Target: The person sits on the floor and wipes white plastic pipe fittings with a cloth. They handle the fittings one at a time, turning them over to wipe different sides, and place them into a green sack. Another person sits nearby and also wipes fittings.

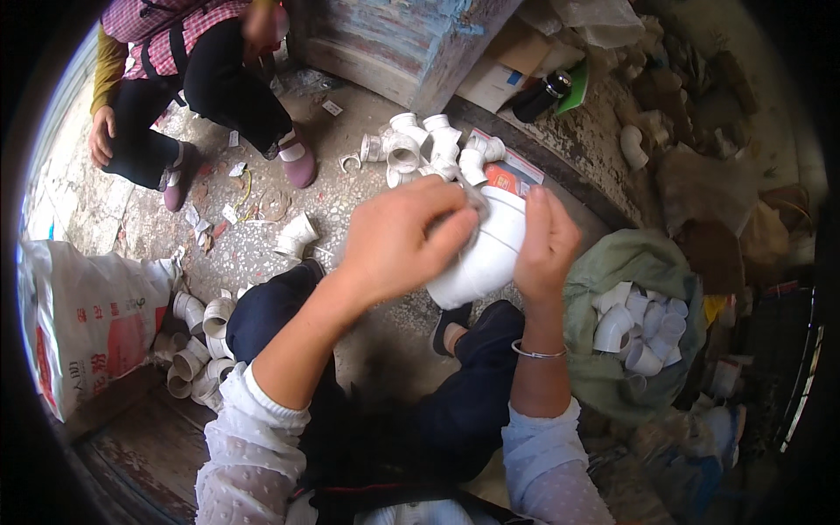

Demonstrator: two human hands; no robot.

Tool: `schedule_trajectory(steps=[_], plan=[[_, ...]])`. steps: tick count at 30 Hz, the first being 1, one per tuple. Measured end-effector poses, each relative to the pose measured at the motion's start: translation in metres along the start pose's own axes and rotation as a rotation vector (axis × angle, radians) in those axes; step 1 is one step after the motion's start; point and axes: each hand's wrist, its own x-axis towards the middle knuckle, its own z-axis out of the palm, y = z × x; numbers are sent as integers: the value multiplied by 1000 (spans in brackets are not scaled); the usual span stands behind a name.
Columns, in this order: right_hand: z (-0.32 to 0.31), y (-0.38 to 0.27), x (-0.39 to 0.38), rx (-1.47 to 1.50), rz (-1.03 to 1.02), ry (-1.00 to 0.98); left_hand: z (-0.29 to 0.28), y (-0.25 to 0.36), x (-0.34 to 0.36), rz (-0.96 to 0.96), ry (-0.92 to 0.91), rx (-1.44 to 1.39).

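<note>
In front of me a large white plastic pipe fitting (479, 251) is held up at a tilt, with my right hand (549, 241) closed on its right side. My left hand (402, 232) is closed around what looks like a grey rag (473, 199), held against the fitting's upper left part. Behind the held piece, a pile of smaller white fittings (402, 153) lies on the speckled floor, partly over a printed red-and-white sheet or bag. Another loose fitting (295, 234) lies left of my hands.
A person (219, 96) in dark trousers sits at upper left. A white sack (87, 332) and more fittings (210, 350) are at left. A green sack (612, 394) of fittings stands right. A wooden door (376, 44) and a ledge with a black flask (535, 98) are beyond.
</note>
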Motion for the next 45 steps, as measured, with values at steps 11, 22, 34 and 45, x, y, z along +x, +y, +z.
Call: schedule_trajectory(steps=[11,22,34,45], plan=[[24,-7,-8,-5,-173,45,8,-19,1,-147,181,0],[34,6,-9,2,-92,77,9,4,-6,-112,178,153],[23,33,-4,372,493,100,7,-28,7,-271,-52,79],[38,48,13,431,489,168,45,3,-15,333,216,685]])
